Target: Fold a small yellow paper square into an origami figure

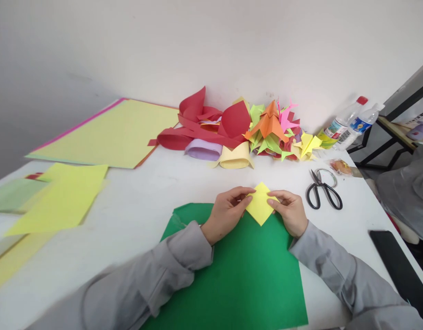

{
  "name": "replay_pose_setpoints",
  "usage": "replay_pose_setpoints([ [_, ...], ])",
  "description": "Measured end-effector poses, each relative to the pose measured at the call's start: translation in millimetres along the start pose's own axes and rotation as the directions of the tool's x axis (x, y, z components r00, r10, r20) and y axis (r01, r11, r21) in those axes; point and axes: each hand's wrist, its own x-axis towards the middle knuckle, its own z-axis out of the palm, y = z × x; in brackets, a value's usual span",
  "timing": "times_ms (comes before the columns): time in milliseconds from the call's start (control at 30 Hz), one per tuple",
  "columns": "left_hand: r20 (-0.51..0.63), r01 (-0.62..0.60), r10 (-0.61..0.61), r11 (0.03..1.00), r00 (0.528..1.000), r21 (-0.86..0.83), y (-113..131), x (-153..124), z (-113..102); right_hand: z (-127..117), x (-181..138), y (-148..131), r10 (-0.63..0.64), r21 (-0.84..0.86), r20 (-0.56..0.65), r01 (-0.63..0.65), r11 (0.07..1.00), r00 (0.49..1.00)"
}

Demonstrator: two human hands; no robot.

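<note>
A small yellow folded paper (260, 207) with a diamond outline is held up between my two hands, over the far part of a green sheet (245, 275). My left hand (227, 213) pinches its left corner between thumb and fingers. At the opposite corner, my right hand (291, 210) grips the paper the same way. One point of the diamond faces me and another faces the wall. The fingertips hide the two side corners.
Black-handled scissors (323, 190) and a tape roll (330, 176) lie to the right. Behind are red paper shapes (204, 128) and folded paper figures (269, 126). Bottles (345, 119) stand at the back right. Yellow sheets (63, 197) lie left, a black flat object (397, 270) right.
</note>
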Motion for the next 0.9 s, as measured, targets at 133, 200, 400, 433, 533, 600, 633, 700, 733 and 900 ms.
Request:
replay_pose_setpoints([
  [133, -0.001, 0.026, -0.026, 0.999, 1.0, -0.024, -1, 1, 1, -2, 1, 6, -0.014, 0.03, -0.045, 0.015, 0.999, 0.999],
  [200, 0.055, 0.05, -0.046, 0.996, 0.997, -0.07, -2, 0, 2, -1, 0, 7, -0.033, 0.042, -0.044, 0.035, 0.999, 0.998],
  [400, 0.115, 0.106, -0.092, 0.987, 0.989, -0.124, -7, 1, 3, 1, -4, -1, -0.016, -0.086, 0.032, 0.019, 0.996, 0.999],
  [433, 0.099, 0.105, -0.093, 0.987, 0.991, -0.12, -8, 2, 2, 1, -4, -3, -0.004, -0.125, 0.037, 0.009, 0.992, 0.999],
  [533, 0.082, 0.071, -0.062, 0.991, 0.995, -0.113, -8, 3, 1, 1, -4, -5, -0.003, -0.174, 0.026, 0.008, 0.985, 1.0],
  [600, 0.09, 0.038, -0.028, 0.993, 0.996, -0.11, -7, 3, 1, 1, -4, -5, -0.018, -0.178, 0.003, 0.018, 0.984, 1.0],
  [633, 0.102, 0.031, -0.021, 0.994, 0.995, -0.102, -7, 2, 1, 1, -4, -5, -0.025, -0.181, -0.01, 0.023, 0.983, 1.0],
  [700, 0.14, 0.036, -0.026, 0.997, 0.99, -0.068, -5, 1, 1, 1, -4, -4, -0.041, -0.187, -0.03, 0.034, 0.982, 0.999],
  [733, 0.155, 0.039, -0.031, 0.998, 0.987, -0.047, -5, 0, 1, 1, -4, -3, -0.048, -0.19, -0.035, 0.04, 0.981, 0.998],
  [900, 0.157, 0.032, -0.033, 0.999, 0.987, 0.008, -3, -1, 1, 0, -4, -3, -0.063, -0.212, -0.02, 0.058, 0.976, 0.998],
])
